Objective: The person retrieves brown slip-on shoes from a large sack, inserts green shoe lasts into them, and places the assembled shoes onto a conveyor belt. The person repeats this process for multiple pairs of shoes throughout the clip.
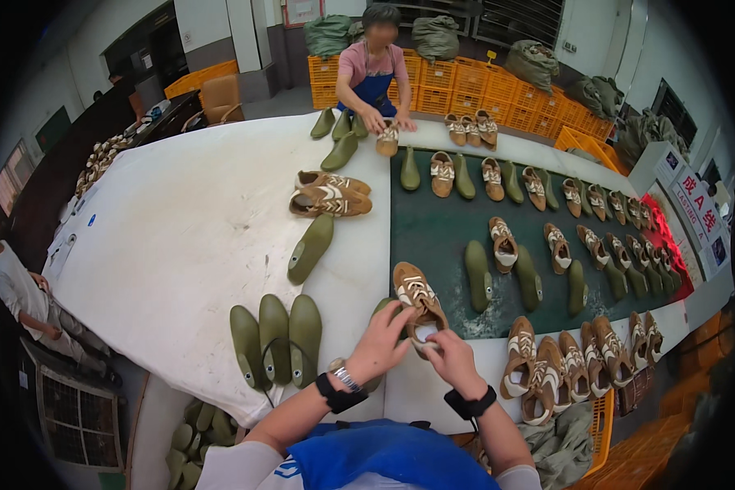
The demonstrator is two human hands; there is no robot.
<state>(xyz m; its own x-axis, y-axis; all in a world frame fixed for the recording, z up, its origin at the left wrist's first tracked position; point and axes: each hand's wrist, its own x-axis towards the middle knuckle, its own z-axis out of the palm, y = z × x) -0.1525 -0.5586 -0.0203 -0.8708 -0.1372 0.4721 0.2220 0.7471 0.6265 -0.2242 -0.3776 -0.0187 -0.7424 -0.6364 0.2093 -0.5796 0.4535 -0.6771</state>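
A brown sneaker (414, 287) with white laces and stripes is between my hands at the table's near side, toe pointing away. My right hand (456, 363) pinches its heel collar, beside the pale inside of the opening. The fingers of my left hand (377, 341) are bent against the sneaker's left side; their tips are partly hidden. Partly under my left hand lies a green shoe last (381, 307). Three more green lasts (274, 339) lie side by side to the left, with a dark cord looped over them. A single last (311, 248) and a pair of brown sneakers (329, 196) lie farther off.
On the right, a dark green conveyor belt (441, 220) carries rows of sneakers and lasts. More sneakers (576, 363) line its near edge. Across the white table (180, 212), a co-worker (373, 73) handles a sneaker (387, 140). Orange crates (469, 79) stand behind; lasts (200, 437) fill a space below left.
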